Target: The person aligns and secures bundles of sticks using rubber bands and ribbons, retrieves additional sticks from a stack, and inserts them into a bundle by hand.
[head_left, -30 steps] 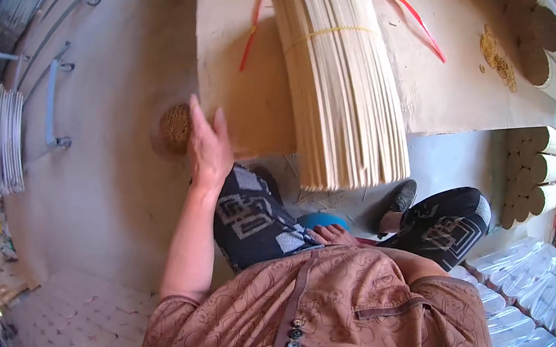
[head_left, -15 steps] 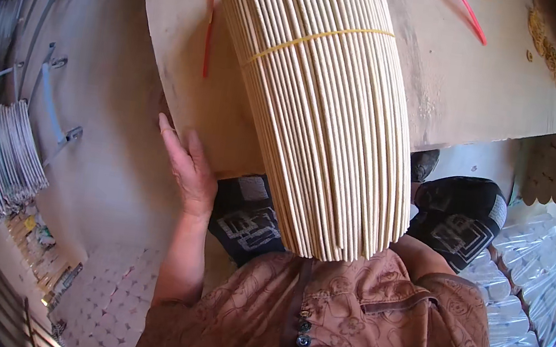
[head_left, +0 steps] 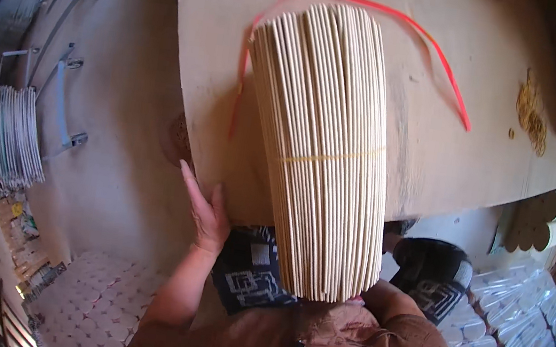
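Note:
A thick bundle of thin pale wooden sticks [head_left: 328, 215] stands out in front of my body, its near end over my lap and its far end above the table [head_left: 446, 174]. A yellow rubber band [head_left: 336, 157] circles it around the middle. My left hand [head_left: 207, 217] is open beside the table's left edge, fingers stretched and thumb apart, not touching the bundle. My right forearm [head_left: 394, 302] reaches behind the bundle's near end; the right hand is hidden there. A red strap [head_left: 441, 53] curves over the table around the bundle's far end.
Loose yellow rubber bands [head_left: 532, 112] lie at the table's right. Wrapped clear-plastic packs [head_left: 513, 310] are stacked on the right, below round-ended stick bundles [head_left: 544, 233]. More bundles [head_left: 92, 303] cover the lower left. A wheeled metal frame [head_left: 66, 103] stands farther left beside a stack of grey rods [head_left: 8, 145].
The bundle appears lower and its far end now shows, with more of the red strap in sight. The table and my left hand also appear lower; that hand stays open.

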The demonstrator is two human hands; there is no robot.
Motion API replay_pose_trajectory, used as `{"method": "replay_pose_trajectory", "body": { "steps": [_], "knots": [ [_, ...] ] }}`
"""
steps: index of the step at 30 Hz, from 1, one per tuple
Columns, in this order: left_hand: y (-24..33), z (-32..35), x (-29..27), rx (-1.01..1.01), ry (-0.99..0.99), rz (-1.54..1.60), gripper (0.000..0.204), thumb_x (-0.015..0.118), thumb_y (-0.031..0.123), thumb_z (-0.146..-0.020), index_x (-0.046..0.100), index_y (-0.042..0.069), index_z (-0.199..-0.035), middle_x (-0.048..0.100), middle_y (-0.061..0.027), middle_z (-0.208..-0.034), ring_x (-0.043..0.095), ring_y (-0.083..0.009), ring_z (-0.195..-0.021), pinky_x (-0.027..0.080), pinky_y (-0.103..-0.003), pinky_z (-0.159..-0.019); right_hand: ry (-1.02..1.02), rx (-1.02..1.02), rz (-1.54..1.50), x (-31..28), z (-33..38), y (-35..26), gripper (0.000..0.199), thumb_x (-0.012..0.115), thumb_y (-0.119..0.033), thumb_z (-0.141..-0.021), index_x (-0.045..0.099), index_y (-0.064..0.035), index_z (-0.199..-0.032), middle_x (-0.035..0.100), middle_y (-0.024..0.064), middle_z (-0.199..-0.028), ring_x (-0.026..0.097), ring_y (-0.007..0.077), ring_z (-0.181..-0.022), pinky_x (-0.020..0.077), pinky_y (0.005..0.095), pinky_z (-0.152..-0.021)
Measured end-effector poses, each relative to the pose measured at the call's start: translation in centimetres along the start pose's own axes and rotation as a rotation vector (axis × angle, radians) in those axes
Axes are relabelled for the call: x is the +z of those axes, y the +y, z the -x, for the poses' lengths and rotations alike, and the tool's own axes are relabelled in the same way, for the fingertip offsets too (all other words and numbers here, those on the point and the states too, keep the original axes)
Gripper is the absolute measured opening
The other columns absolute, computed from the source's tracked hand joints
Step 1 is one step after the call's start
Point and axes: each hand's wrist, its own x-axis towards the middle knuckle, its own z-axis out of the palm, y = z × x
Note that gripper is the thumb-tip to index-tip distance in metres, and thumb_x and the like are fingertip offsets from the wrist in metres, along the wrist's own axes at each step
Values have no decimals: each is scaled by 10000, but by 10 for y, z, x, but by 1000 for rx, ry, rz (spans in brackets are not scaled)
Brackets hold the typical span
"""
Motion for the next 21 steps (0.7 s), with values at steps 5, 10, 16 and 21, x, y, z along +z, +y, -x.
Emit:
{"method": "replay_pose_trajectory", "body": {
  "steps": [5,10,16,21],
  "knots": [
    [-8,1,1,-120,-72,130,812,536,326,-1011,60,-52,-1548,259,-300,-1547,306,-388,-1431,264,-430,-1163,-18,15,4,-3,1,-2,620,500,-409,-940,383,-139,-1487,527,130,-1306,549,328,-1176,421,500,-995],
    [-9,0,-3,-67,-58,109,848,555,373,-999,66,-52,-1547,246,-296,-1553,293,-387,-1437,257,-433,-1168,-8,50,51,-7,-1,0,617,496,-406,-946,378,-141,-1491,522,134,-1320,543,337,-1197,416,506,-1014],
    [-18,1,-8,-75,-33,110,836,604,249,-964,85,-67,-1538,219,-303,-1564,257,-417,-1451,241,-434,-1182,-430,478,-139,-51,-4,-39,469,485,-370,-936,576,-88,-1299,538,174,-1365,510,373,-1262,385,561,-1043],
    [-3,0,-14,-115,-27,15,892,645,162,-919,46,-35,-1549,120,-289,-1605,179,-399,-1488,210,-406,-1207,-701,452,-225,-162,36,-124,535,575,-446,-929,529,-106,-1340,571,201,-1316,539,397,-1233,442,542,-1013]
  ]
}}
